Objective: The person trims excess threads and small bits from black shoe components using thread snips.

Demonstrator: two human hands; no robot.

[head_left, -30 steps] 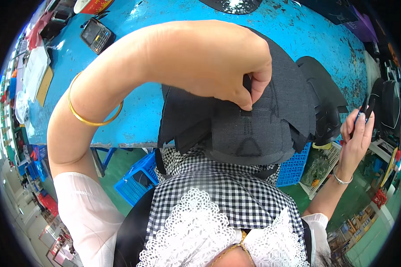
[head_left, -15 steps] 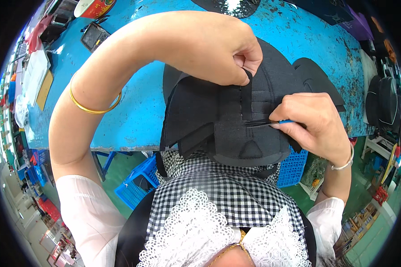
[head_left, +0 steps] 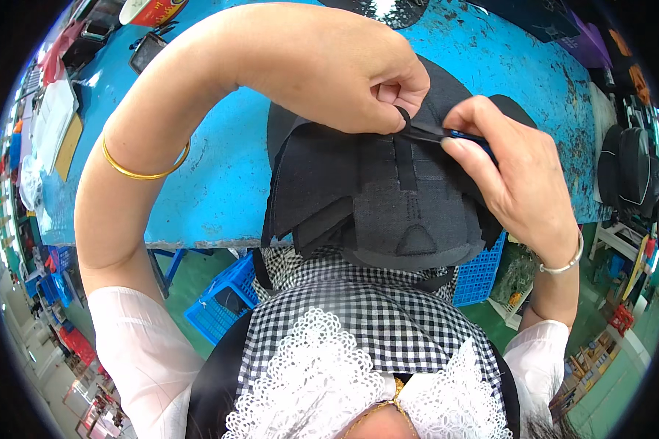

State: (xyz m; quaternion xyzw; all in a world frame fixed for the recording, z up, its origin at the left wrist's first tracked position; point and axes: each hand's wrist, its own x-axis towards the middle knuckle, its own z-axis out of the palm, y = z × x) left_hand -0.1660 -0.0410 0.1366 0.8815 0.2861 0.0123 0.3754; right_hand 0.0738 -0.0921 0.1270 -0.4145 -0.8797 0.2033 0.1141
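Observation:
My left hand (head_left: 395, 84) is closed in a pinch on the upper end of a narrow black strip (head_left: 404, 164), which runs down the middle of a stitched black fabric piece (head_left: 388, 212). In my right hand (head_left: 516, 168) are slim thread snips (head_left: 465, 135) with blue handles and dark, thin blades. The blades point left and lie at the strip, just below my left fingertips. Whether they touch it cannot be told. The fabric piece drapes over the table's near edge toward my lap, with layered black flaps (head_left: 307, 175) at its left.
The worn blue table (head_left: 190, 197) carries more black fabric (head_left: 511, 110) beyond my right hand. A red bowl (head_left: 154, 11) and a dark device (head_left: 148, 55) stand at the far left. Blue baskets (head_left: 223, 296) sit below the table edge, near the checked apron (head_left: 344, 314).
My right hand has moved the snips up and away from me, from the strip's lower end to near my left fingertips. My left hand keeps its pinch, shifted slightly up and left.

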